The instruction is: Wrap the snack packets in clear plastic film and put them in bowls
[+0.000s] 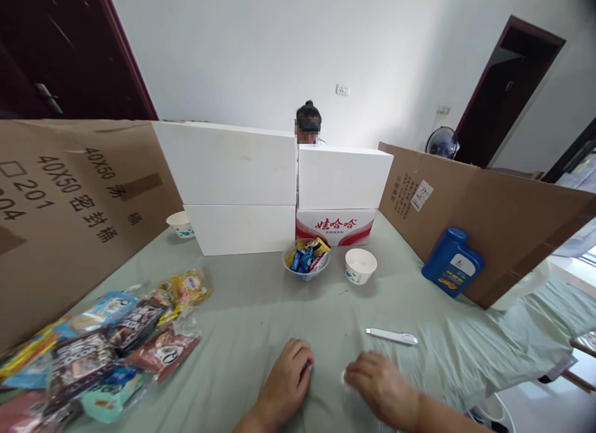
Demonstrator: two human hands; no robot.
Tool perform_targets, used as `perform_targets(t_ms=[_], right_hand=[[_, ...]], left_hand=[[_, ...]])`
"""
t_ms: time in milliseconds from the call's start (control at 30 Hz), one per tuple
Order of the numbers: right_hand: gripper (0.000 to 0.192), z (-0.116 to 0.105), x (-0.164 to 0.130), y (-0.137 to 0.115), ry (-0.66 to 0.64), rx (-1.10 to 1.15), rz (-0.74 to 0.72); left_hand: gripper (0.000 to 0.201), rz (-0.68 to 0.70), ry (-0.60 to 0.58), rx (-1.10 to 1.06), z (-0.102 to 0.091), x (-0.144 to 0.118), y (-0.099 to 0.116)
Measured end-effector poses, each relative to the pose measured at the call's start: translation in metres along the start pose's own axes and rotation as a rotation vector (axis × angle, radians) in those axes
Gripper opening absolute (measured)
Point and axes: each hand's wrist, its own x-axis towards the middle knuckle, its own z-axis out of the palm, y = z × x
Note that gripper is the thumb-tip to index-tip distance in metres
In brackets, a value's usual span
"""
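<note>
My left hand [289, 377] rests on the green cloth with its fingers curled in. A small dark spot shows between thumb and fingers; I cannot tell if it is a thing or shadow. My right hand [379, 386] is slightly blurred, its fingers bent down together to the cloth. Something whitish and partly see-through shows at its fingertips, mostly hidden. Just beyond this hand lies a white utility knife [392, 337]. Farther off stand a clear bowl [306, 275] of small wrapped sweets [307, 258] and a white paper bowl [359, 275].
Several bagged snacks [86, 361] are heaped at the left. White boxes [239, 228] form a wall across the back, a person [308, 120] behind it. Cardboard panels [93, 222] flank both sides. A blue bottle [452, 262] leans at the right; another paper bowl [180, 224] stands back left.
</note>
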Motion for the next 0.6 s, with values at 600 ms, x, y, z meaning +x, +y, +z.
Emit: perform_targets(t_ms=[600], right_hand=[[0.039, -0.049, 0.119, 0.190, -0.347, -0.269, 0.388]], left_hand=[[0.017, -0.001, 0.069, 0.367, 0.011, 0.006, 0.023]])
